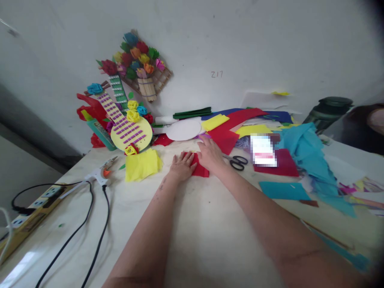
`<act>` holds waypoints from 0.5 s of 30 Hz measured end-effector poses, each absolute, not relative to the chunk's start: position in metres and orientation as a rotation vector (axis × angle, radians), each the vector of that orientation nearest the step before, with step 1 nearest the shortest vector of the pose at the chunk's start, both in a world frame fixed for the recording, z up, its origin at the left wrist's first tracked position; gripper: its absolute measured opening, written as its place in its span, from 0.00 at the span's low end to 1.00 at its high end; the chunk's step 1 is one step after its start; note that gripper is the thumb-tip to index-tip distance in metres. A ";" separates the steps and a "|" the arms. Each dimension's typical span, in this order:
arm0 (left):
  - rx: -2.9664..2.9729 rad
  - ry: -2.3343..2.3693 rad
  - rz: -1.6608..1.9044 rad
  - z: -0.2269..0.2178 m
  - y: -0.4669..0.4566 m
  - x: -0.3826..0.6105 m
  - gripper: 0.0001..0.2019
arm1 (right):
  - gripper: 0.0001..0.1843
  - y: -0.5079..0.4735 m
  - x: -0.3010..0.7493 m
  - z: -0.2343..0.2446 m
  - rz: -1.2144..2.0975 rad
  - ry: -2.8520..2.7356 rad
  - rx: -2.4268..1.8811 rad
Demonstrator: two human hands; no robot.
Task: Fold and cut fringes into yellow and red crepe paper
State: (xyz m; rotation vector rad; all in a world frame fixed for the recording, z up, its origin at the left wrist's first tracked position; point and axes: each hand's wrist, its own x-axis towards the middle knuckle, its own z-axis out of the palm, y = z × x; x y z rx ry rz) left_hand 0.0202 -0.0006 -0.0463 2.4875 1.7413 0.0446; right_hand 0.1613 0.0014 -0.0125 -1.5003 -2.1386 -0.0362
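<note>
A small piece of red paper lies on the pale table, mostly covered by both my hands. My left hand rests flat on its left part, fingers stretched forward. My right hand presses flat on its right part, fingers extended toward the paper pile. Neither hand grips anything. Black-handled scissors lie just right of my right hand. A crumpled yellow paper sheet sits left of my left hand.
A glue gun with black cables and a power strip occupy the left side. Paper flower crafts lean on the wall. Coloured sheets, a white disc and a dark bottle crowd the back right.
</note>
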 end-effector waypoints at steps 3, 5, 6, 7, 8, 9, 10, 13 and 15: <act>2.501 1.694 0.023 -0.045 -0.002 0.017 0.29 | 0.28 -0.006 0.139 -0.019 0.165 -2.214 -1.359; 2.497 1.668 0.110 -0.048 0.001 0.013 0.29 | 0.32 -0.008 0.128 -0.031 0.361 -2.263 -1.437; 2.478 1.659 0.193 -0.050 0.003 0.010 0.29 | 0.33 -0.008 0.125 -0.037 0.409 -2.287 -1.494; 2.439 1.656 0.304 -0.053 0.006 0.007 0.28 | 0.34 -0.008 0.123 -0.043 0.431 -2.307 -1.544; 2.375 1.649 0.427 -0.055 0.009 0.005 0.27 | 0.35 -0.008 0.122 -0.048 0.434 -2.319 -1.577; 2.281 1.645 0.569 -0.058 0.013 0.002 0.25 | 0.35 -0.007 0.122 -0.052 0.420 -2.334 -1.594; 2.160 1.658 0.716 -0.060 0.016 0.000 0.24 | 0.35 -0.007 0.122 -0.054 0.397 -2.349 -1.598; 1.904 1.722 1.010 -0.060 0.023 -0.003 0.23 | 0.33 -0.007 0.122 -0.057 0.295 -2.396 -1.582; 1.913 1.872 1.074 -0.058 0.024 -0.002 0.20 | 0.31 -0.008 0.122 -0.059 0.227 -2.430 -1.575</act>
